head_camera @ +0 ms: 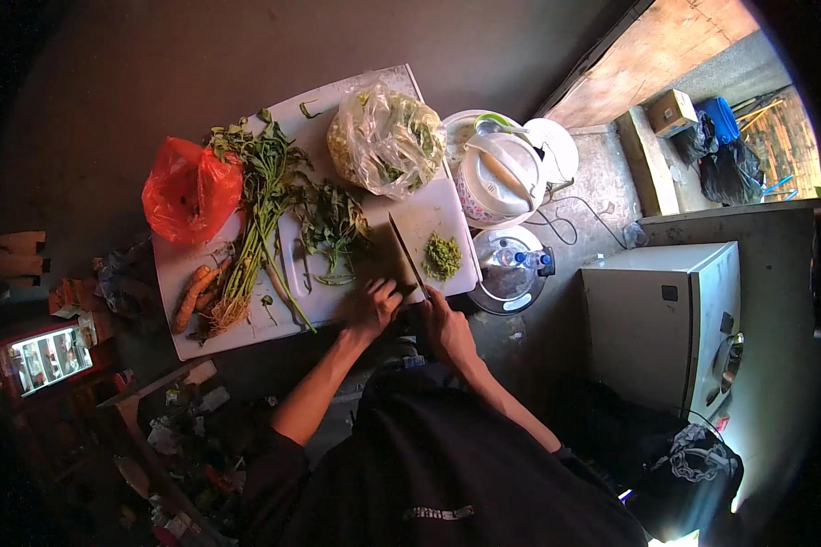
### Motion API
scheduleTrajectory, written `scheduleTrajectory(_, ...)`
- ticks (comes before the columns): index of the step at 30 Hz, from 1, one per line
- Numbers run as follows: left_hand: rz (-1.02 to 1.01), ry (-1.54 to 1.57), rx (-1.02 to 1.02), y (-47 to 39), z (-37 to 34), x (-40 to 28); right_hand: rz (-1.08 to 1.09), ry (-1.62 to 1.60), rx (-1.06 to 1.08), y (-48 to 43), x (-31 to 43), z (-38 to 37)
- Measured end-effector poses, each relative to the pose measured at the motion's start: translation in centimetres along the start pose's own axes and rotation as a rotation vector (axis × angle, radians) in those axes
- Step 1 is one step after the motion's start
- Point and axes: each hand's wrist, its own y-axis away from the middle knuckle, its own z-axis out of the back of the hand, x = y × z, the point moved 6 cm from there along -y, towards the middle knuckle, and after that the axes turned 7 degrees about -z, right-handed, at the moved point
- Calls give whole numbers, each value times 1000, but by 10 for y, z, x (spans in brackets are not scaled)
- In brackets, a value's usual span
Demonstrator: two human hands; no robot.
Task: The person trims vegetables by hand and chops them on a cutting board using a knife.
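Note:
My right hand [447, 326] grips a kitchen knife [408, 253] at the near edge of a white cutting board [451, 208]. The long blade points away from me across the board. Right of the blade lies a small heap of finely chopped greens [442, 256]. Left of the knife, my left hand [378, 309] hovers or rests by the board's near edge, its fingers curled and slightly blurred. Whether anything is between those fingers cannot be made out. Loose leafy greens [332, 220] lie beyond it, with a few green pods [332, 279] nearer.
A white table [291, 327] carries rooted leafy stems [258, 229], carrots [193, 295], a red plastic bag [193, 195] and a clear bag of vegetables [386, 140]. A rice cooker [496, 179] and a lidded pot [510, 273] stand right. Beyond is a refrigerator [646, 314].

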Motion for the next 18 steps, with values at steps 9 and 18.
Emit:
scheduleTrajectory(9, 45, 89, 4, -3, -1, 2, 14, -12, 32, 0, 6, 0)
scheduleTrajectory(18, 13, 179, -110, -6, 3, 3, 40, 15, 8, -3, 2, -7)
